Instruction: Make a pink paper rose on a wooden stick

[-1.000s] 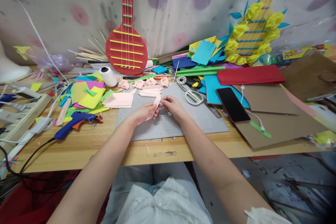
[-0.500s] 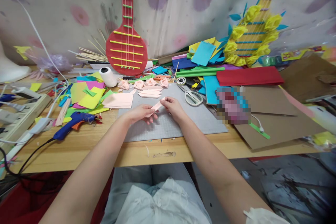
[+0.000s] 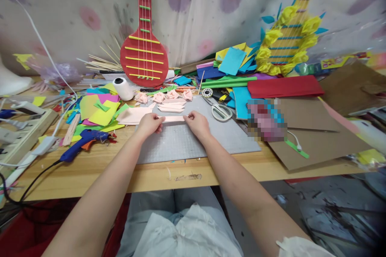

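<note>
Between my hands a pale pink paper strip (image 3: 174,119) stretches level above the grey cutting mat (image 3: 177,144). My left hand (image 3: 150,125) pinches its left end, and my right hand (image 3: 197,123) pinches the right end. Just beyond the strip lie several more pale pink strips (image 3: 171,105). Behind them is a row of pink paper flowers (image 3: 172,94). Flat pink sheets (image 3: 131,115) rest to the left of the mat. Scissors (image 3: 221,112) lie on the mat's far right part.
A blue glue gun (image 3: 80,144) with its cord lies at left, near a power strip (image 3: 28,132). A thread spool (image 3: 123,89) stands behind the mat. A red paper lute (image 3: 144,60) leans at the back, a yellow one (image 3: 286,46) further right. Brown cardboard (image 3: 313,144) covers the right side.
My hands have moved apart, the left one shifting leftward. The pink strip was slanted and partly covered by my left fingers; now it is level and drawn out straight.
</note>
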A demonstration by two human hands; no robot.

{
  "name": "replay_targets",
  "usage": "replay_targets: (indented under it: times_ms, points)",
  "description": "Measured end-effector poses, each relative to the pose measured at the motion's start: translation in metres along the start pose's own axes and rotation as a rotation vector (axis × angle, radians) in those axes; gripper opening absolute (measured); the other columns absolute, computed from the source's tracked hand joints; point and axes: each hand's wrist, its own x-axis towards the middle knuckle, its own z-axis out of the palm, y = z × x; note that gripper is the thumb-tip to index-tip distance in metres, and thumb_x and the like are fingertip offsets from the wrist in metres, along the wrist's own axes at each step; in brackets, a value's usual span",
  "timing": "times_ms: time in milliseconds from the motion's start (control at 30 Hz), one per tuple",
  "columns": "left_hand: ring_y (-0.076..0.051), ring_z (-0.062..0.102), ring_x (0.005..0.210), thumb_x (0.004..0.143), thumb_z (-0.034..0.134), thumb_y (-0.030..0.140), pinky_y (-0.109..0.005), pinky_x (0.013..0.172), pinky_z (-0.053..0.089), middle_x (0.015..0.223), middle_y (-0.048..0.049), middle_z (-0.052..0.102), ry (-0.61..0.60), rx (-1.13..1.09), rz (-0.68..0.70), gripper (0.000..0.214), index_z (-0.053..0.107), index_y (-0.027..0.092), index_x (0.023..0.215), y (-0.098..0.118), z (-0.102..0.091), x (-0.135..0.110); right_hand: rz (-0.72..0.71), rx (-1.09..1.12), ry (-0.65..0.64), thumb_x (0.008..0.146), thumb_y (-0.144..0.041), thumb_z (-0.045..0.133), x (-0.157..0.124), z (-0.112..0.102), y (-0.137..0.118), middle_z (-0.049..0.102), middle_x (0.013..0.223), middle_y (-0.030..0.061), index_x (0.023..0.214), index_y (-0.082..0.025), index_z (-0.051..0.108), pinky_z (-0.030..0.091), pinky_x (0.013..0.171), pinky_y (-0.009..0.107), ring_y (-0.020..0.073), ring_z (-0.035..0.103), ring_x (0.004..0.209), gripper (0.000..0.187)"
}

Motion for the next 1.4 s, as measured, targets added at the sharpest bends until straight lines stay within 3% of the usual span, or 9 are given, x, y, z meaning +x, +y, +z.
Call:
replay_targets:
  times_ms: [167,267,400,867,1033,1167,1300,1400]
  points:
    - [-0.012,0.049,0.036,0.072,0.052,0.034,-0.025,0.041,0.036,0.051,-0.0010,0.056,0.169,0.108,0.054,0.019,0.051,0.017,0.064,-0.010,0.008,0.001,0.003,-0.061,-0.020,0.074,-0.040,0.049,-0.003,-0.002,-0.005,0.060,0.069,0.0009,0.074,-0.023,0.057,0.027,0.054,0.024,0.0145,0.051,0.065,0.019]
    - [-0.012,0.049,0.036,0.072,0.051,0.034,-0.024,0.041,0.036,0.054,0.0006,0.057,0.236,0.093,0.059,0.019,0.052,0.018,0.082,-0.012,0.011,-0.002,-0.003,-0.053,-0.022,0.076,-0.039,0.047,-0.004,-0.004,-0.005,0.060,0.069,0.0006,0.075,-0.023,0.057,0.027,0.054,0.024,0.0139,0.051,0.064,0.019]
    - [-0.013,0.050,0.037,0.072,0.051,0.037,-0.023,0.045,0.035,0.052,0.0047,0.055,0.322,0.081,0.120,0.035,0.043,0.020,0.102,-0.016,0.012,-0.006,-0.015,-0.025,-0.017,0.076,-0.035,0.047,-0.005,-0.005,-0.004,0.060,0.070,0.0001,0.077,-0.023,0.057,0.028,0.053,0.023,0.0131,0.051,0.063,0.016]
    - [-0.010,0.043,0.047,0.077,0.045,0.034,-0.020,0.053,0.032,0.050,0.0070,0.042,0.461,-0.036,0.328,0.021,0.046,0.022,0.094,-0.022,0.014,-0.013,-0.041,0.097,-0.026,0.072,-0.029,0.046,-0.001,-0.009,0.003,0.057,0.064,-0.0022,0.078,-0.021,0.056,0.033,0.055,0.023,0.0115,0.050,0.060,0.014]
    - [-0.010,0.042,0.048,0.078,0.044,0.034,-0.020,0.052,0.032,0.051,0.0064,0.043,0.458,-0.056,0.336,0.020,0.046,0.022,0.093,-0.024,0.013,-0.013,-0.084,0.123,-0.118,0.066,-0.024,0.050,0.008,-0.058,0.010,0.061,0.073,0.0004,0.086,-0.019,0.056,0.037,0.058,0.024,0.0123,0.054,0.063,0.021]
    - [-0.010,0.043,0.050,0.078,0.044,0.032,-0.021,0.054,0.033,0.053,0.0058,0.043,0.472,-0.076,0.308,0.019,0.047,0.022,0.094,-0.020,0.014,-0.015,-0.160,0.126,-0.053,0.064,-0.014,0.044,0.003,-0.112,0.039,0.065,0.083,0.0035,0.096,-0.018,0.053,0.041,0.066,0.027,0.0144,0.058,0.075,0.033]
    - [-0.011,0.043,0.050,0.076,0.046,0.029,-0.021,0.053,0.033,0.053,0.0055,0.042,0.492,-0.088,0.282,0.018,0.048,0.021,0.092,-0.016,0.014,-0.017,-0.075,-0.118,0.056,0.065,-0.011,0.040,-0.017,-0.166,0.080,0.065,0.095,0.0077,0.104,-0.019,0.050,0.041,0.070,0.031,0.0189,0.058,0.088,0.042]
    - [-0.011,0.043,0.051,0.075,0.046,0.028,-0.021,0.053,0.032,0.053,0.0054,0.042,0.495,-0.091,0.291,0.017,0.048,0.021,0.091,-0.017,0.014,-0.016,0.082,-0.400,0.070,0.067,-0.014,0.043,-0.032,-0.202,0.104,0.064,0.100,0.0101,0.093,-0.022,0.053,0.039,0.068,0.032,0.0218,0.058,0.086,0.029]
